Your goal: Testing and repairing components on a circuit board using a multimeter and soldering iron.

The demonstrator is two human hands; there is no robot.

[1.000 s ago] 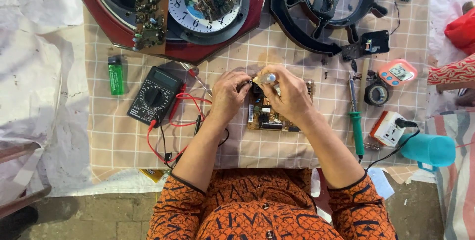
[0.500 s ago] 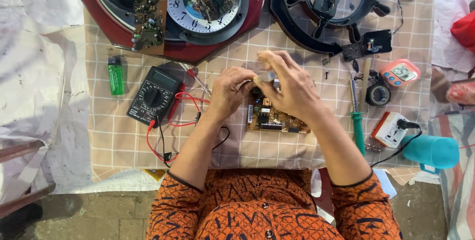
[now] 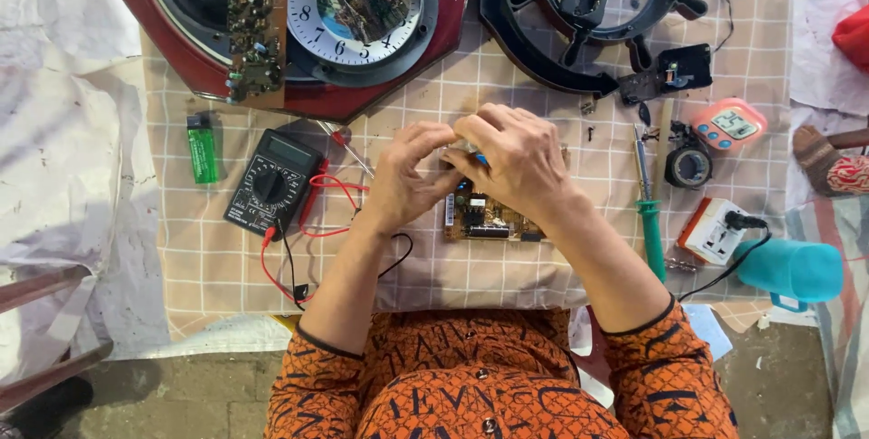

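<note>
Both hands, left [image 3: 407, 176] and right [image 3: 516, 163], meet mid-counter, pinching a small part [image 3: 463, 151] just above the board [image 3: 484, 220].

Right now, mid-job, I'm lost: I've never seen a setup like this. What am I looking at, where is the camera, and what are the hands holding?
The picture comes from a camera worn on a person's head, looking straight down at a checked cloth. There is no machine: the left hand and right hand are bare and meet over a small circuit board. Their fingers pinch something small between them; it is too hidden to name. Left of the hands lie a black meter with red and black leads and a green lighter. Above is an opened wall clock. To the right lie a green-handled soldering iron, a white plug adapter and a teal cup.
</note>
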